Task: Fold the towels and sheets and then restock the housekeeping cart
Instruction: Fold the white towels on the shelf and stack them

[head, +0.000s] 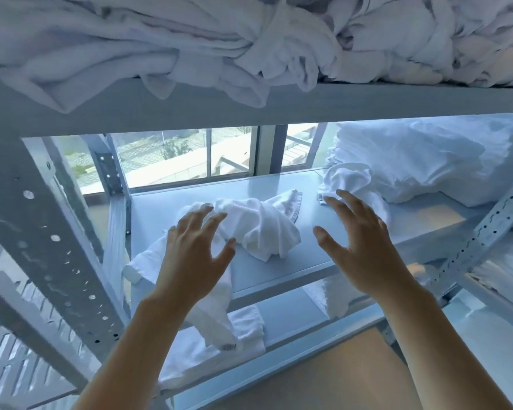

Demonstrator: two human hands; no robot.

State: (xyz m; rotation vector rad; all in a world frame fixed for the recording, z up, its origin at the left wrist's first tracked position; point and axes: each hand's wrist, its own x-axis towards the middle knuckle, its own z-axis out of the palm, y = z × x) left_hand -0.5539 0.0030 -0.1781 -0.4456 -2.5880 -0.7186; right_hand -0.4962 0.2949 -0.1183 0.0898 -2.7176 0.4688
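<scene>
Where towels (258, 229) lie crumpled, grey metal shelf (308, 255) before window (184, 155).

Window (184, 155) behind, perhaps pavement outside.

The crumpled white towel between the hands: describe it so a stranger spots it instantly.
On the grey metal rack, find the middle shelf before the window. The crumpled white towel lies mid-shelf, peaked, with a stitched hem corner sticking up; the neighbouring cloths hang over edges.
</scene>
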